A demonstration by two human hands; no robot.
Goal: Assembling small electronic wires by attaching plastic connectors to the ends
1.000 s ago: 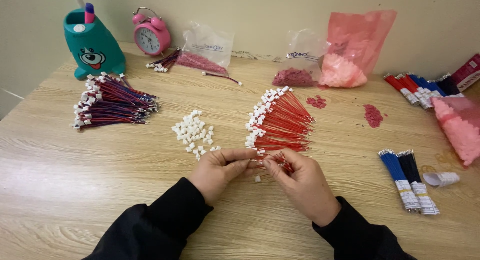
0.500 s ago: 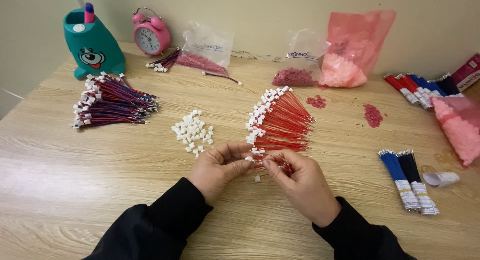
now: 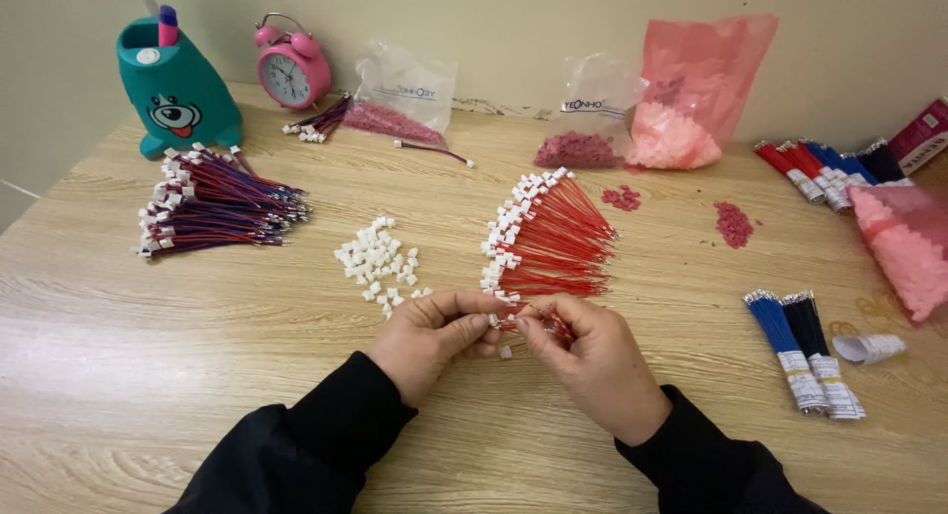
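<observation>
**A:** From the head camera, what have my hands got?

**B:** At lower centre, your left hand pinches a small white plastic connector between thumb and forefinger. Your right hand pinches a thin red wire, tip to tip with it, I judge to line the two up.

**A:** And the supply?

**B:** One fan of red wires with white ends lies just above your hands on the pale wooden desk, within easy reach. One heap of loose white connectors sits left of it; one connector lies under your fingers.

**A:** Anything else?

**B:** One bundle of red-and-blue wires at left, one teal pen holder, one pink alarm clock.
</observation>
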